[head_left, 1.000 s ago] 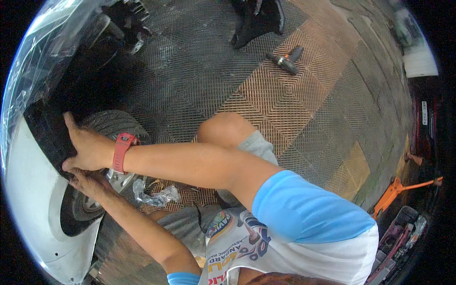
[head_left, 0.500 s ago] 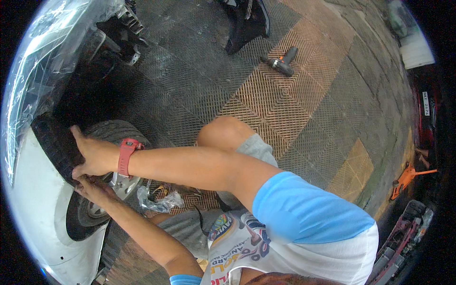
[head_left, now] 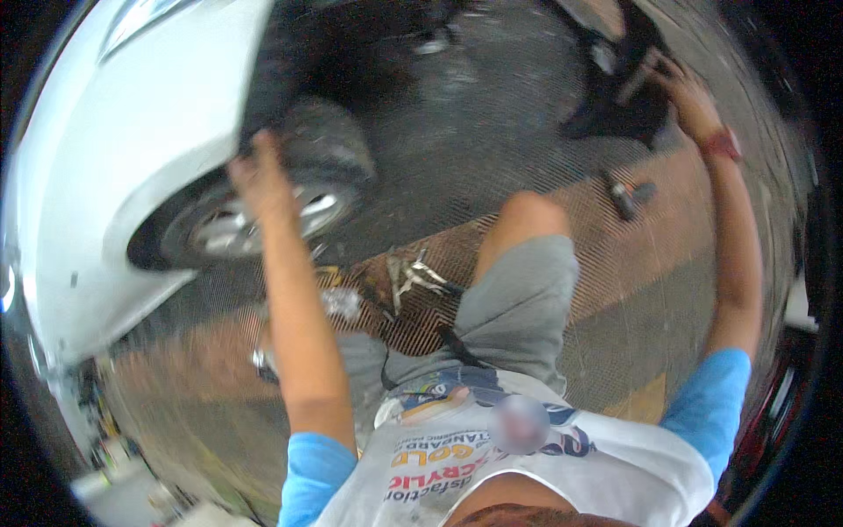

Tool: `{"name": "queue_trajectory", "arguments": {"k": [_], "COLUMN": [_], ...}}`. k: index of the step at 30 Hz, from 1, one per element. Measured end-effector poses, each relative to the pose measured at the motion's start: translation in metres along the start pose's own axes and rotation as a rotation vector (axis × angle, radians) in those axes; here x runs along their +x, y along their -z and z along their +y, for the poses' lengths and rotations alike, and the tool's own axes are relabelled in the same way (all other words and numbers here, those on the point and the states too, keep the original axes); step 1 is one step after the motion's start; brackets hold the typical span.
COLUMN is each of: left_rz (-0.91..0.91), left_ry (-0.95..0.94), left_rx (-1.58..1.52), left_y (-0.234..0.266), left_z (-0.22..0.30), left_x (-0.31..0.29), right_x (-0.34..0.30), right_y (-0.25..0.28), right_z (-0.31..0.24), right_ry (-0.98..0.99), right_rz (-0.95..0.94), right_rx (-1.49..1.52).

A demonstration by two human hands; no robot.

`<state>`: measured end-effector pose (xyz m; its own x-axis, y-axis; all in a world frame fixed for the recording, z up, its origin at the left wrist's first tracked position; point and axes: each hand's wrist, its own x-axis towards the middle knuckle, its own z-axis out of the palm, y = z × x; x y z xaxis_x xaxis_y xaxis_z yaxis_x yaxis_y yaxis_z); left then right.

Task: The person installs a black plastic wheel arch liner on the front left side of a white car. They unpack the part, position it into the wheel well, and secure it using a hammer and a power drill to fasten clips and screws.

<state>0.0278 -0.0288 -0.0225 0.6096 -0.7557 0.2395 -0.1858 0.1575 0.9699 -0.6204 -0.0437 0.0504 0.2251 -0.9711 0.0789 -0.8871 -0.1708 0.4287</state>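
Observation:
At the front edge of the white car's fender (head_left: 176,105), my left hand (head_left: 263,180) grips the black wheel-arch liner (head_left: 277,83), its fingers somewhat blurred. Below that hand is the front wheel (head_left: 219,230), with a dark tyre and silver spokes. My right arm, wearing a red watch (head_left: 722,145), stretches out to the upper right. There my right hand (head_left: 687,95) touches a black plastic panel (head_left: 615,114) lying on the floor. Motion smears its fingers, so whether they hold the panel is unclear.
A cordless drill (head_left: 628,195) lies on the tiled floor between my knee and the panel. Near my legs are metal hand tools (head_left: 413,274) and a crumpled clear plastic bag (head_left: 341,303). Blurred items stand at the lower left.
My right hand has left the liner and swung far right to the black panel. My left hand stays at the fender edge. The view has turned, bringing more of the fender into sight.

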Motion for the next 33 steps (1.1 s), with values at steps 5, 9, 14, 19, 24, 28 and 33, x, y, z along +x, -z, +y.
{"name": "queue_trajectory", "arguments": {"k": [5, 9, 14, 19, 24, 28, 33], "left_rz": [-0.160, -0.189, -0.229, -0.263, -0.270, -0.174, -0.133], "left_ry": [-0.065, -0.038, -0.076, -0.068, -0.119, -0.071, -0.076], "left_rx": [-0.441, -0.450, -0.455, -0.433, -0.186, -0.141, -0.210], "left_y": [-0.011, -0.005, -0.001, -0.004, 0.006, 0.005, 0.006], "left_z": [0.026, 0.035, 0.033, 0.029, 0.039, 0.011, -0.001], "left_x": [-0.016, -0.018, -0.015, -0.015, -0.011, 0.004, 0.007], "right_x": [0.011, 0.025, 0.048, 0.075, 0.090, 0.096, 0.091], "right_y": [0.019, 0.039, 0.096, 0.153, 0.186, 0.185, 0.222], "right_z": [-0.011, -0.047, -0.168, -0.281, -0.314, -0.314, -0.316], "right_ry": [0.142, 0.297, 0.631, 0.822, 0.728, 0.738, 0.757], "right_rz": [-0.226, -0.169, 0.178, 0.537, 0.510, 0.567, 0.468], "right_rx": [0.035, 0.149, 0.262, 0.506, 0.534, 0.573, 0.651]}}
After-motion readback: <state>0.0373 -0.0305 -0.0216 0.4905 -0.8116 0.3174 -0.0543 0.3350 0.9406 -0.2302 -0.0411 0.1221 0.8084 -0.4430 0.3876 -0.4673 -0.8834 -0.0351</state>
